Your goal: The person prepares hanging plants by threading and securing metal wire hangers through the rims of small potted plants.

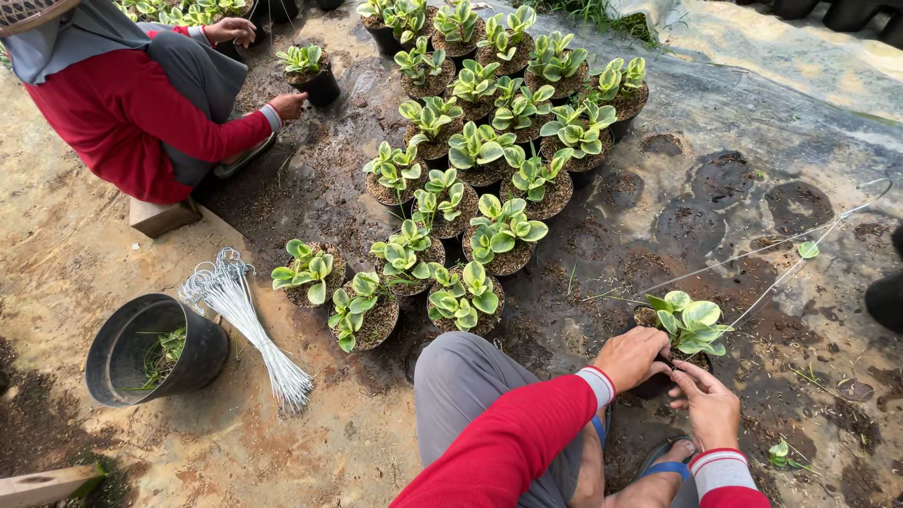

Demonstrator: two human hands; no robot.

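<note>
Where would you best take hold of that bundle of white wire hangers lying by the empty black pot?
Probably around the straight shafts mid-bundle, coming from above. The wire hangers lie flat on the ground beside the black pot; their hooked ends fan out loosely and could snag, while the middle stays gathered and narrow.

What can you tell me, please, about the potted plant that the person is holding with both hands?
The potted plant is small, with rounded, fleshy green leaves edged in cream-yellow, growing from a dark pot that the hands mostly hide. It stands upright on dark, soil-strewn ground sheeting, apart from the cluster of similar pots to its left. The left hand grips the pot's near rim, and the right hand touches its front edge with its fingers. Thin wires rise from the pot toward the upper right.
</note>
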